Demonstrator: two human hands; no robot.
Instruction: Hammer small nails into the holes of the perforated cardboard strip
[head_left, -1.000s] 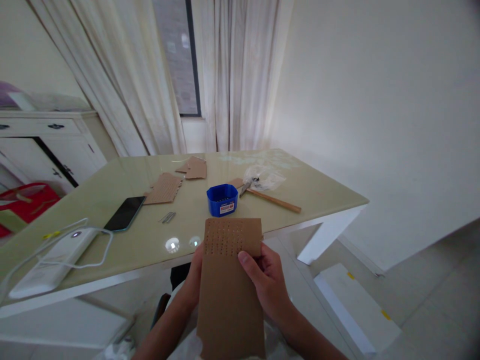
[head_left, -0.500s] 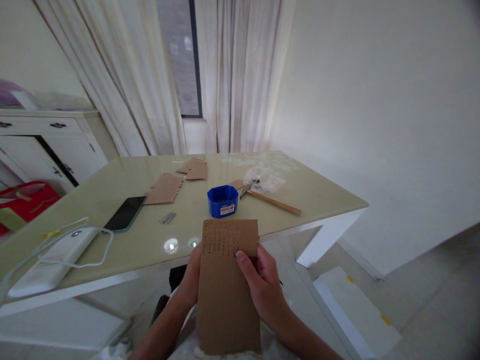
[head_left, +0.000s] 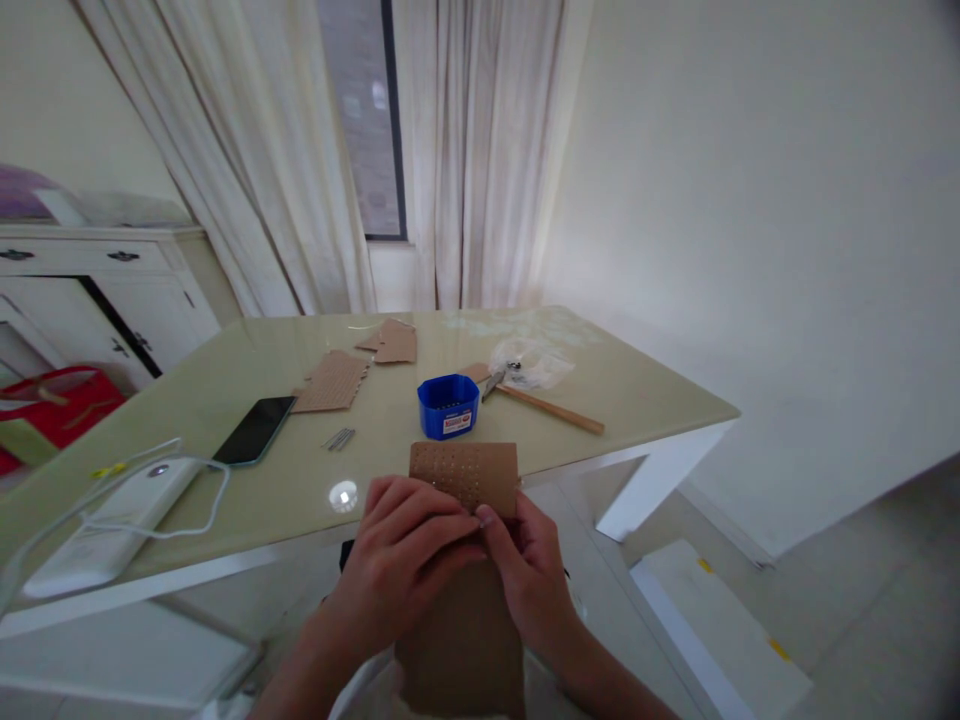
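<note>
A long piece of brown cardboard [head_left: 465, 630] stands tilted in front of me, with rows of small holes punched near its top. My right hand [head_left: 536, 570] grips its right edge, thumb on the front face and fingers behind. Across the front of the cardboard lies my left hand [head_left: 409, 555], its fingers drawn together and their tips meeting my right thumb by the lower holes. Whatever my left fingertips hold, if anything, is too small to see. Just beyond the cardboard's top edge stands a blue plastic box [head_left: 448, 408] with a label and small dark things inside.
On the table [head_left: 645, 400] lie a wooden-handled hammer [head_left: 551, 408], a clear plastic bag [head_left: 536, 362], cardboard scraps [head_left: 331, 382], several thin metal nails [head_left: 340, 439], a phone [head_left: 255, 431] and a white power bank [head_left: 112, 530] with a cable. A white box [head_left: 712, 625] stands on the floor at right.
My left hand has come from behind the cardboard's left edge to its front, its fingertips now at my right thumb. My right hand keeps its grip.
</note>
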